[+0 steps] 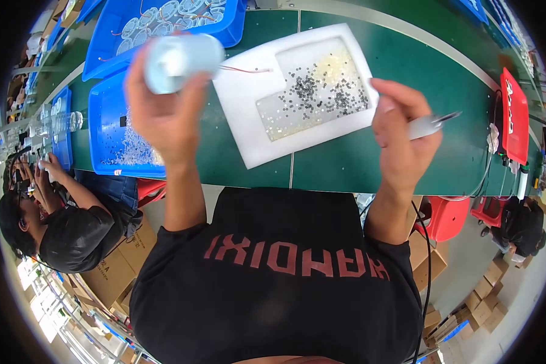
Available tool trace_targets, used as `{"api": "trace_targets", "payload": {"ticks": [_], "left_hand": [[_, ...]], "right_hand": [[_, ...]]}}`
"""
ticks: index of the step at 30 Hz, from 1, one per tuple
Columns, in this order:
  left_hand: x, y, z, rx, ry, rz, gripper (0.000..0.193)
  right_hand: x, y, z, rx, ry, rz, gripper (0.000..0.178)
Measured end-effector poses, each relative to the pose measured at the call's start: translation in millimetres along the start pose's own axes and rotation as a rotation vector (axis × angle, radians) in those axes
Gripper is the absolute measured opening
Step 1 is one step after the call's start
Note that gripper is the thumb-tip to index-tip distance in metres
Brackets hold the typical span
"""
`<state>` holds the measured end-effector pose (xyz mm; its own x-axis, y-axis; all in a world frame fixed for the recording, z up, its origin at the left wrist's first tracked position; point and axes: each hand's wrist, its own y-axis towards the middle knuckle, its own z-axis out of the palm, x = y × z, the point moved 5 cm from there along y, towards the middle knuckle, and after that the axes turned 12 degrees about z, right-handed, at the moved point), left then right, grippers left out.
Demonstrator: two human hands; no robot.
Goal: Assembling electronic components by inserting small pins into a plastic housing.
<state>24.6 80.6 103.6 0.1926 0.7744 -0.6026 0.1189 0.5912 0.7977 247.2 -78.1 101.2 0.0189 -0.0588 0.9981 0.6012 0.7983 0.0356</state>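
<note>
The left hand is wrapped around a round pale blue part, thumb on its near side, fingers round its left and far side. The part is raised above the table, left of a white foam tray, with thin wires trailing right from it over the tray's far left corner. It looks like a light, stiff plastic shell, smooth enough to slip a little; the wires seem its weakest point, so the rim is probably the best hold, with no pull on the leads. Motion blur hides its finer detail.

The right hand has its lower fingers curled around a pale tool whose metal prongs point right; its thumb and forefinger come together at the tray's right edge, and I cannot tell whether they pinch anything. The tray looks soft and easily dented, and the tiny black rings in its recess would likely scatter if it were tipped.

As for writing, 1 line of large red lettering crosses the black shirt, upside down from this view; no label is legible on the part
</note>
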Motion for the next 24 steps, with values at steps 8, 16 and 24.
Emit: {"api": "trace_targets", "payload": {"ticks": [8, 16, 24], "left_hand": [[-14, -17, 45, 0.496, 0.355, 0.184, 0.066], [-18, -10, 38, 0.505, 0.329, 0.168, 0.065], [21, 72, -35, 0.379, 0.58, 0.205, 0.063]], "right_hand": [[-2, -8, 73, 0.46, -0.693, -0.377, 0.056], [3, -10, 70, 0.608, -0.252, -0.08, 0.055], [24, -30, 50, 0.812, -0.24, -0.067, 0.044]]}}
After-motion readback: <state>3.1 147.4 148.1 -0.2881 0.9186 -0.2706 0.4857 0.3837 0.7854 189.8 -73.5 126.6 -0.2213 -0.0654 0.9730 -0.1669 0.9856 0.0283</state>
